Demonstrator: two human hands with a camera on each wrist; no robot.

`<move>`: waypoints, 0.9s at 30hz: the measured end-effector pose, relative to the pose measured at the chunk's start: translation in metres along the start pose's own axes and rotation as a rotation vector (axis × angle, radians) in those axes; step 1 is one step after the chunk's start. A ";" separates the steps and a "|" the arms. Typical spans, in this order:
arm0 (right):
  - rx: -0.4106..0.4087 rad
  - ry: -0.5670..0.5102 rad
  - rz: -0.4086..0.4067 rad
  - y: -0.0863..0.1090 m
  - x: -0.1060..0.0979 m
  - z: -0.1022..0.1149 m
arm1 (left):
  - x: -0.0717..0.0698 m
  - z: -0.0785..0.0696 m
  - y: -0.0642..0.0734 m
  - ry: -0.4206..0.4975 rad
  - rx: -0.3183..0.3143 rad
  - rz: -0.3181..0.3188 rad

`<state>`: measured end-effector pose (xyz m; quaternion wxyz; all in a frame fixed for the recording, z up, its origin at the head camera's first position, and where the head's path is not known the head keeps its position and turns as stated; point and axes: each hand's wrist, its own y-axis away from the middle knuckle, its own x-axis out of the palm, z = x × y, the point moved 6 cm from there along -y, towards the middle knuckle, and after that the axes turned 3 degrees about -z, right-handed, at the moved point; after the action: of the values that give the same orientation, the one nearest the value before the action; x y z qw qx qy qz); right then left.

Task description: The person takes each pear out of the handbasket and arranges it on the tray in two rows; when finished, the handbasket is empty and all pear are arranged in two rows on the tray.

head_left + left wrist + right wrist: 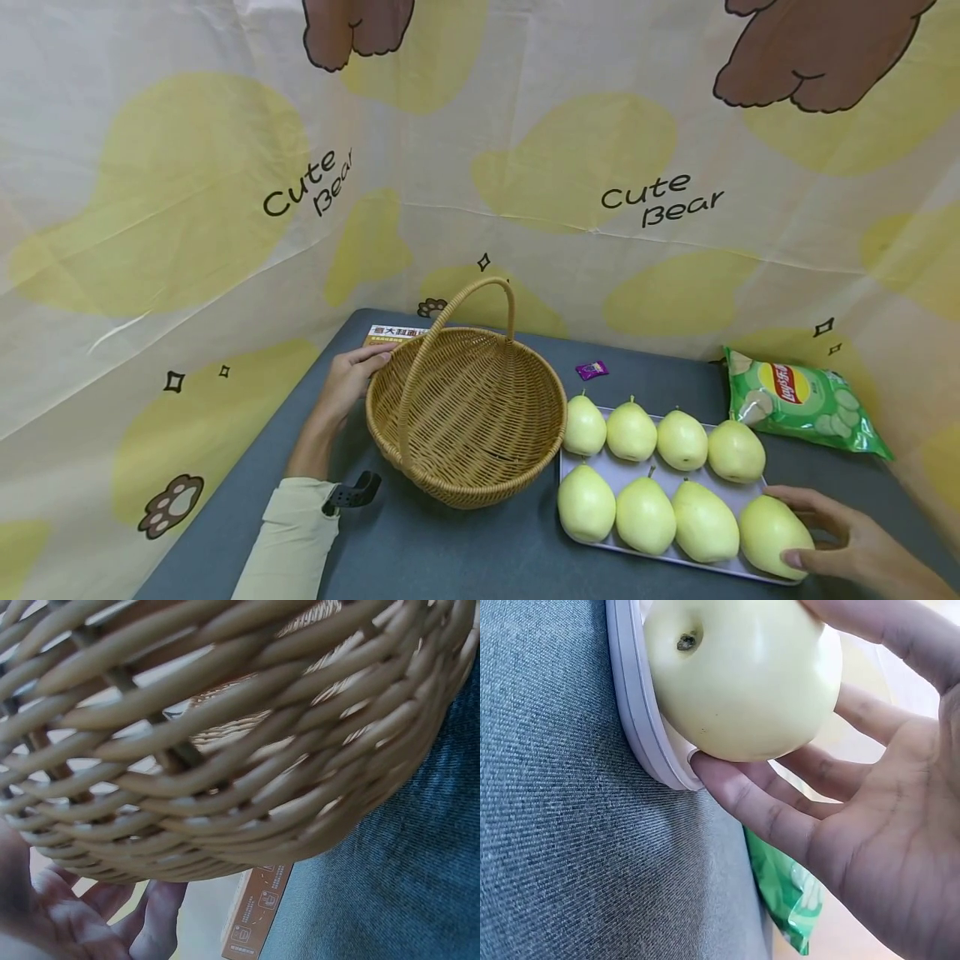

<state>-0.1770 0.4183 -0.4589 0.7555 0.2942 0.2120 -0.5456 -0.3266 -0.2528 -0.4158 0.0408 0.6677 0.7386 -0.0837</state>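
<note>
A woven basket (468, 417) with a tall handle stands empty on the dark table. My left hand (360, 367) rests against its left rim with fingers relaxed; the left wrist view shows the basket wall (225, 750) close up above my open palm. To the basket's right, a white tray (626, 471) holds several pale green pears in two rows. My right hand (787, 527) grips the front right pear (761, 525), thumb on one side and fingers on the other. In the right wrist view my fingers (765, 802) cup that pear (742, 675) at the tray rim (634, 697).
A green chips bag (802, 400) lies behind the tray at the right. Behind the basket are a small purple sweet (592, 369) and an orange-edged box (393, 335). A printed cloth backdrop surrounds the table (450, 550).
</note>
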 end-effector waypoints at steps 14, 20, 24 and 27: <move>0.103 -0.008 0.020 -0.001 0.001 0.001 | 0.004 -0.002 -0.001 -0.001 0.007 0.004; 0.075 -0.022 0.048 0.000 0.003 0.002 | 0.004 -0.004 0.002 0.003 -0.010 -0.006; 0.045 -0.074 0.072 0.000 0.003 0.002 | 0.002 -0.007 0.003 -0.002 -0.005 -0.012; 0.002 -0.075 0.063 0.000 0.003 0.004 | 0.002 -0.008 0.003 -0.020 -0.001 -0.019</move>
<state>-0.1762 0.4137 -0.4579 0.7793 0.2809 0.1735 -0.5326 -0.3233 -0.2493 -0.4082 0.0477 0.6597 0.7445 -0.0906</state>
